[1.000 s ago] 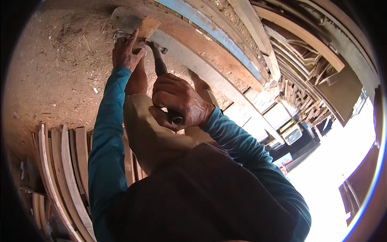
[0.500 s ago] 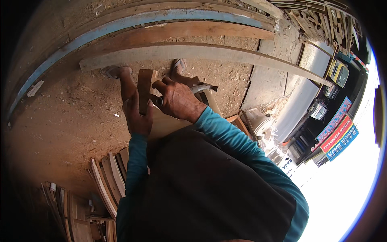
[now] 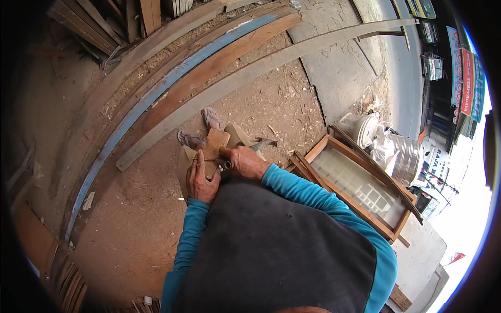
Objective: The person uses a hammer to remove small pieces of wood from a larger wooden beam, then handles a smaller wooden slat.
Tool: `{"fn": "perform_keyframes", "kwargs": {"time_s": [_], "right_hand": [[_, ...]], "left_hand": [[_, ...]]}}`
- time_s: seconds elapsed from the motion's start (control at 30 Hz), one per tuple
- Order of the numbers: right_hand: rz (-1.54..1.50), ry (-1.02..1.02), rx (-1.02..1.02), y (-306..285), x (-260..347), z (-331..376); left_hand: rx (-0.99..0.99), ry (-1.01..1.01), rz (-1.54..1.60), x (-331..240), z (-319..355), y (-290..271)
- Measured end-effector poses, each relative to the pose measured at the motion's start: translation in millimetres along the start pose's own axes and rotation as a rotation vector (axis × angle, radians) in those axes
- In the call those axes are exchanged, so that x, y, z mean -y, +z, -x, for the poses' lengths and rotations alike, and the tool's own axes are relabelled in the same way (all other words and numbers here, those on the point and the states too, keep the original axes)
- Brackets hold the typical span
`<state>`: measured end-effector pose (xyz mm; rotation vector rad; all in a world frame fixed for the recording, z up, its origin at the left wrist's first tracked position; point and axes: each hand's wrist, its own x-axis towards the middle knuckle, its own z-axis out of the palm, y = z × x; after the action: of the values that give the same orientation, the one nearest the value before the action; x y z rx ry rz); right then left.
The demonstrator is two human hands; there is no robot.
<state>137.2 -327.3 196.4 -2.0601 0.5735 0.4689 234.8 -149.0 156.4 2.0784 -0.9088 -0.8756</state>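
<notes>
Wooden block (image 3: 215,142) pinched in left hand's grip (image 3: 202,180), before the torso (image 3: 276,240). Hammer (image 3: 267,142) clasped by its handle in right hand's grip (image 3: 245,160), just beside block. Beyond sandalled feet (image 3: 211,119), pale plank (image 3: 261,69), then blue plank (image 3: 180,69) seen.

Hammer handle (image 3: 227,165) mostly hidden by right hand (image 3: 245,161); wooden block (image 3: 216,139) partly behind left hand (image 3: 201,182).

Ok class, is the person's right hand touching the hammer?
Touching. The head view shows the right hand closed around the hammer, its handle end poking out of the grip.
</notes>
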Motion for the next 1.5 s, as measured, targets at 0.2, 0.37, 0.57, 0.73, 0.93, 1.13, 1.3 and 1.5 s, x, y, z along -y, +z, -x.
{"fn": "perform_keyframes", "kwargs": {"time_s": [0.2, 0.37, 0.57, 0.73, 0.93, 1.13, 1.3, 1.5], "right_hand": [[-0.199, -0.016, -0.169, 6.6, -1.1, 54.8], [-0.189, 0.146, -0.273, -25.5, -26.6, 95.8], [-0.280, 0.292, -0.407, -91.5, -113.8, 159.7], [-0.368, 0.340, -0.451, -144.4, -236.7, 183.7], [-0.453, 0.731, -1.029, -254.2, -412.9, 238.5], [-0.476, 0.575, -1.382, -381.3, -441.0, 281.3], [-0.275, 0.525, -1.114, -384.6, -420.1, 257.0], [-0.497, 0.539, -1.045, -393.0, -408.9, 232.3]], "left_hand": [[0.154, 0.212, -0.060, -28.6, -7.5, 8.1], [0.276, 0.174, -0.084, -76.7, -15.5, 13.7], [0.442, 0.056, -0.298, -85.5, -47.2, 46.3], [0.327, -0.045, -0.460, -103.6, -92.9, 72.0], [0.218, -0.099, -0.338, -198.0, -156.2, 115.7], [0.165, 0.082, -0.234, -214.4, -217.2, 175.2], [0.382, 0.145, -0.192, -324.2, -300.8, 242.6], [0.735, 0.587, -0.182, -445.6, -386.8, 311.3]]}}
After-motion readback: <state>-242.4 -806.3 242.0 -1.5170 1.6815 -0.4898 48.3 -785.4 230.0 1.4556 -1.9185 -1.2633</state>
